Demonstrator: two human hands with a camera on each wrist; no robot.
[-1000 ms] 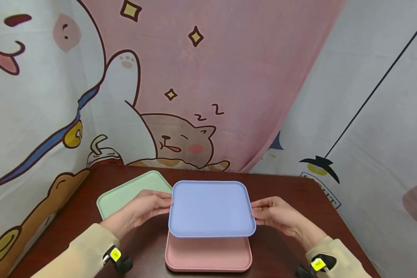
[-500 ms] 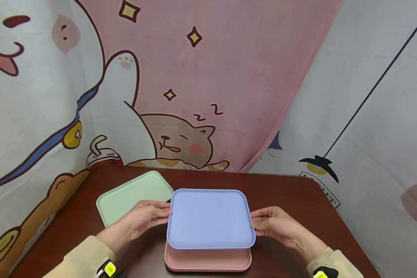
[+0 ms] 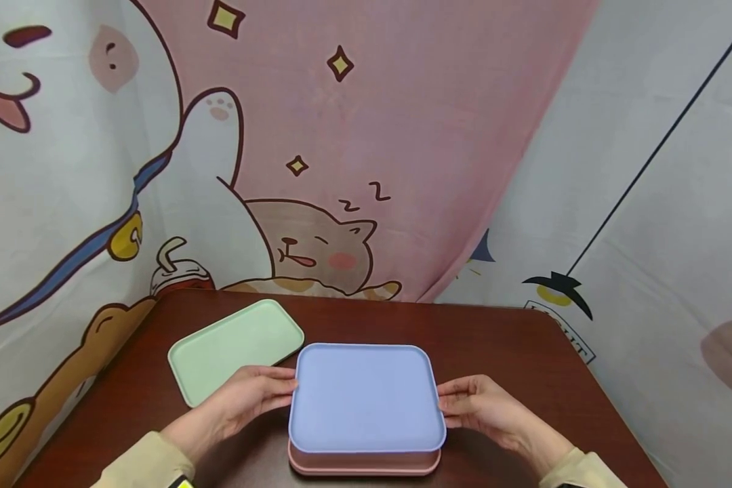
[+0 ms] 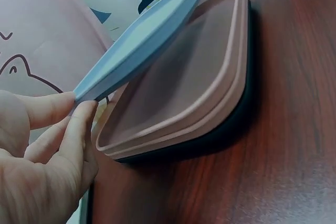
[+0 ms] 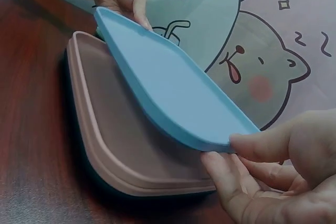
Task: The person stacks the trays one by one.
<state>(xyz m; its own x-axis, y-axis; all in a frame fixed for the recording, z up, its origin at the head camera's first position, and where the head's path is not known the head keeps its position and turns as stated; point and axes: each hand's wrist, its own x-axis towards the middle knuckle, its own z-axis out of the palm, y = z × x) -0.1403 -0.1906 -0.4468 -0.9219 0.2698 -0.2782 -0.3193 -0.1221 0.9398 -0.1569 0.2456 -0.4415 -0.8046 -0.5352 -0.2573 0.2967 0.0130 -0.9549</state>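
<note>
A blue rectangular tray [image 3: 367,396] hangs level between both hands in the head view. My left hand [image 3: 244,400] pinches its left edge, thumb above and fingers below. On the opposite side my right hand [image 3: 482,407] pinches the right edge the same way. Beneath it a pink tray [image 3: 364,465] lies on the table, mostly hidden from the head. Both wrist views show a gap between the blue tray [image 4: 139,40] and the pink tray [image 5: 100,140]; the pink side has two rim lines, one over the other, above a dark band.
Behind my left hand, a pale green tray [image 3: 234,349] lies askew on the dark brown wooden table [image 3: 494,339]. A cartoon-printed cloth [image 3: 427,135] hangs along the table's back and sides.
Both hands have lowered the blue tray and brought it nearer to me, so it covers more of the pink tray. The green tray has stayed in place.
</note>
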